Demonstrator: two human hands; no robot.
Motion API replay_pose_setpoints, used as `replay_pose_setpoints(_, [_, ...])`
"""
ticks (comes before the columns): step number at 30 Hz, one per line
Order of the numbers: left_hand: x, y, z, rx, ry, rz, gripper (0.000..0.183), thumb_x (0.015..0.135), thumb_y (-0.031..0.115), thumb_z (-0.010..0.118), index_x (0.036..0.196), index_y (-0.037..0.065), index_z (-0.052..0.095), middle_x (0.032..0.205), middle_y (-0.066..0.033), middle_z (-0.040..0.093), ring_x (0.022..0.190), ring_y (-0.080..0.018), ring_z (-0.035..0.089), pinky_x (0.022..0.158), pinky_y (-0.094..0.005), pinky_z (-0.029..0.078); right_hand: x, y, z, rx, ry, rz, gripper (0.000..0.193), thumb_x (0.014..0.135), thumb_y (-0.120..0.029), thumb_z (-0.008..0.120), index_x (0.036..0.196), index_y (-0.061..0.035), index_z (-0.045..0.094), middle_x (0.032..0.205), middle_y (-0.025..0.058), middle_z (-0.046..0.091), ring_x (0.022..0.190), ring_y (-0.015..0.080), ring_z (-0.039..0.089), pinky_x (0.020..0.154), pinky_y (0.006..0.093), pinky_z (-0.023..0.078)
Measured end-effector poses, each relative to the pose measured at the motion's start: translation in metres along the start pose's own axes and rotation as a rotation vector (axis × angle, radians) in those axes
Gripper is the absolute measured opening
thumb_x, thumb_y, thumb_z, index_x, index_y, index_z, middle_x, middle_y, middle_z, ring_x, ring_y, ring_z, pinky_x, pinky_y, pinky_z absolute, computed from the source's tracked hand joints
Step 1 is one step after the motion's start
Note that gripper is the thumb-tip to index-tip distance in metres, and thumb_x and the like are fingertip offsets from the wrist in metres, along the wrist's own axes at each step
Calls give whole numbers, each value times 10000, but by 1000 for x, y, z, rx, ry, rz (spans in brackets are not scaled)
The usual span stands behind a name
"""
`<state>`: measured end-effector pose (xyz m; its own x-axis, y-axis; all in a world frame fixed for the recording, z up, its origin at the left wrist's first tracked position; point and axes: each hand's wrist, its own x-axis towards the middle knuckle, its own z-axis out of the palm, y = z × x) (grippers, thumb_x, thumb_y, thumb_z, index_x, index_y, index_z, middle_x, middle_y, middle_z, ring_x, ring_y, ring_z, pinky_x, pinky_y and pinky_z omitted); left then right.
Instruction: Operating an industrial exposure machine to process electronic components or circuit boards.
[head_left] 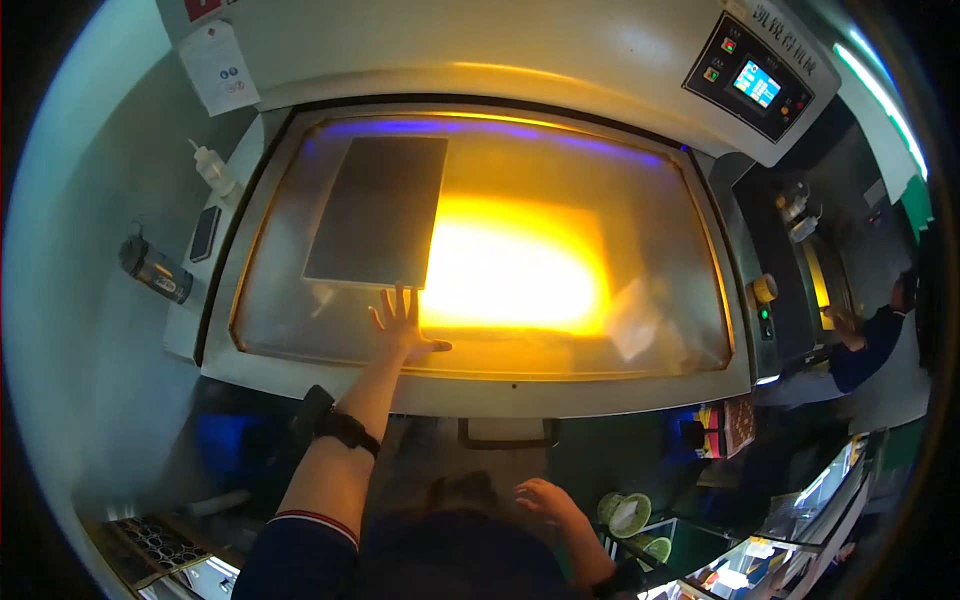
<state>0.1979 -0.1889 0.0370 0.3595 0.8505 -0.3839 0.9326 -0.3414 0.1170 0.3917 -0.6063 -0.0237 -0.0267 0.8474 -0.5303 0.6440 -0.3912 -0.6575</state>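
Observation:
My left hand (402, 327) reaches over the front part of a large machine bed (680, 240), its fingers stretched and spread. Its fingertips are at the near edge of a dark grey rectangular sheet (380, 210); whether they touch it I cannot tell. Bright yellow light glows from the bed just right of the sheet. Near my body, in front of the machine, my right hand (547, 498) hangs with loosely bent fingers and nothing visible in it.
On the left ledge are a white squeeze bottle (212, 170), a phone (205, 234) and a dark drinking bottle (157, 270). A control panel (750, 77) juts out at the upper right. A tape roll (764, 288) sits on the right side; another person (860, 345) works beyond.

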Motion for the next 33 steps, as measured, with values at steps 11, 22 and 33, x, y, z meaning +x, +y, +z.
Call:
replay_pose_setpoints(11, [6, -17, 7, 40, -68, 10, 1497, 493, 948, 567, 1543, 139, -128, 1596, -130, -228, 1460, -396, -196, 1106, -681, -70, 202, 111, -106, -319, 396, 200, 341, 883, -245, 635, 1186, -91, 629, 1134, 207, 645, 1083, 386, 600, 909, 441, 480])
replay_pose_setpoints(22, [8, -23, 11, 72, -59, 5, 1533, 460, 965, 563, 1525, 169, -199, 1591, -141, -240, 1458, -404, -197, 1105, -674, -73, 209, 111, -2, -256, 425, 128, 334, 876, -237, 635, 1179, -96, 632, 1106, 200, 657, 1071, 388, 606, 893, 444, 483])
replay_pose_setpoints(33, [14, -25, 9, 53, -52, 3, 1519, 472, 959, 570, 1536, 159, -162, 1588, -123, -257, 1458, -362, -231, 1108, -664, -90, 120, 124, -31, -270, 731, 42, 329, 870, -230, 634, 1172, -100, 634, 1081, 193, 668, 1060, 389, 611, 879, 446, 486])
